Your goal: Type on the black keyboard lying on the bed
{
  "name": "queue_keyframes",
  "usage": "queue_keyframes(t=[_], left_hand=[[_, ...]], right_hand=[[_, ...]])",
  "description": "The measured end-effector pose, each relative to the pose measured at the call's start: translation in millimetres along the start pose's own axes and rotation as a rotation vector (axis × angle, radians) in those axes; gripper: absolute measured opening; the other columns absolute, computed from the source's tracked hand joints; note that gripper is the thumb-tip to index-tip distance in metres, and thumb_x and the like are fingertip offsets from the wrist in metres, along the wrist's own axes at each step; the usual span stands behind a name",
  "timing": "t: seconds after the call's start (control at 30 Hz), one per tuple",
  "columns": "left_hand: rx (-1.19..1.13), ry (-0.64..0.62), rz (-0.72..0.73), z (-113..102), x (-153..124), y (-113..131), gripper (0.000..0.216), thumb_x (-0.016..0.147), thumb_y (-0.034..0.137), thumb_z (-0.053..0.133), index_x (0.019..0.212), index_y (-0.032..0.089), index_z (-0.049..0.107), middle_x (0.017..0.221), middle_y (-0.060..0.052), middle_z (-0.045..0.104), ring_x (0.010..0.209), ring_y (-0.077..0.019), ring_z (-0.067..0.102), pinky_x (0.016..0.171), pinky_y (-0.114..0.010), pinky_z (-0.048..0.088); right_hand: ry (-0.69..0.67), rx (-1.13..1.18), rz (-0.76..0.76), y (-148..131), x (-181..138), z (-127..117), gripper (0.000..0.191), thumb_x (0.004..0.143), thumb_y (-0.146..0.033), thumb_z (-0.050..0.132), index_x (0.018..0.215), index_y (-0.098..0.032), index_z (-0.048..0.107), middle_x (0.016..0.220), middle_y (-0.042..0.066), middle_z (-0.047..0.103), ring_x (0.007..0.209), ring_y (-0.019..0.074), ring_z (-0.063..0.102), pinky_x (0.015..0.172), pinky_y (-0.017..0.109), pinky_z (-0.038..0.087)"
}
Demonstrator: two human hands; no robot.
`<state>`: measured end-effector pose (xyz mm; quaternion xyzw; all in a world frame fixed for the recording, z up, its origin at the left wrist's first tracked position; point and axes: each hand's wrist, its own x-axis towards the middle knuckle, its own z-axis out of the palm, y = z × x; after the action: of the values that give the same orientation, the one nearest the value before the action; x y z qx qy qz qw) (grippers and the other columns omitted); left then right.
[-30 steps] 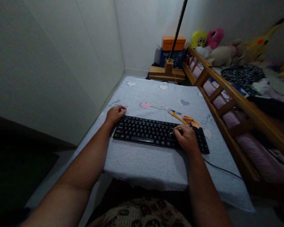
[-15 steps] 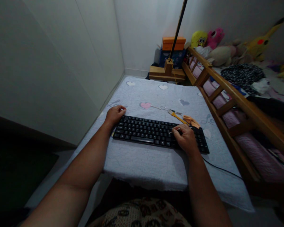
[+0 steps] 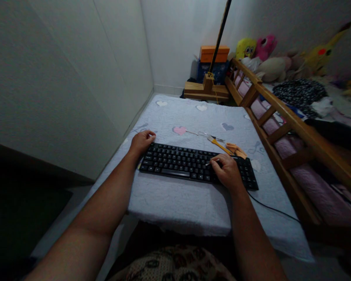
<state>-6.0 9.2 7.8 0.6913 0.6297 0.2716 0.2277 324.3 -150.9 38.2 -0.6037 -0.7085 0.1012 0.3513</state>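
A black keyboard (image 3: 178,162) lies across the light blue cloth, slightly slanted. My right hand (image 3: 226,169) is over its right part, fingers pinched on a thin white cotton swab (image 3: 208,163) whose tip points left at the keys. The hand covers some of the keys. At the upper left corner of the keyboard rests my left hand (image 3: 142,142), its fingers curled in and nothing visible between them. Behind the keyboard lie a brush (image 3: 219,145) with a yellow handle, a folded orange-tan cloth (image 3: 236,150) and a thin white stick (image 3: 192,132).
Tweezers-like metal tools (image 3: 203,134) lie beside the brush. The keyboard's cable (image 3: 276,210) runs off to the right. A wooden bed rail (image 3: 292,125) borders the table's right side, and a pale panel (image 3: 76,86) stands left. Boxes (image 3: 214,54) stand beyond the far edge.
My right hand has shifted slightly left over the keys, with the cotton swab's tip moving left too. The left hand and the keyboard look unmoved.
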Motion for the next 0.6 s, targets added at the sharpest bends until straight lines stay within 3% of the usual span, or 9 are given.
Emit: queue_keyframes(t=[0.6], left_hand=[[0.007,0.01,-0.002,0.5,0.0,-0.9,0.034,0.077,0.041,0.052,0.095,0.019,0.071,0.074,-0.003,0.064,0.071,-0.0171,0.055,0.063,-0.028,0.037]], right_hand=[[0.002,-0.011,-0.013,2.3,0.9,1.5,0.016,0.088,-0.026,0.054,0.079,-0.022,0.066,0.085,0.005,0.07,0.089,0.0231,0.06,0.087,0.041,0.043]])
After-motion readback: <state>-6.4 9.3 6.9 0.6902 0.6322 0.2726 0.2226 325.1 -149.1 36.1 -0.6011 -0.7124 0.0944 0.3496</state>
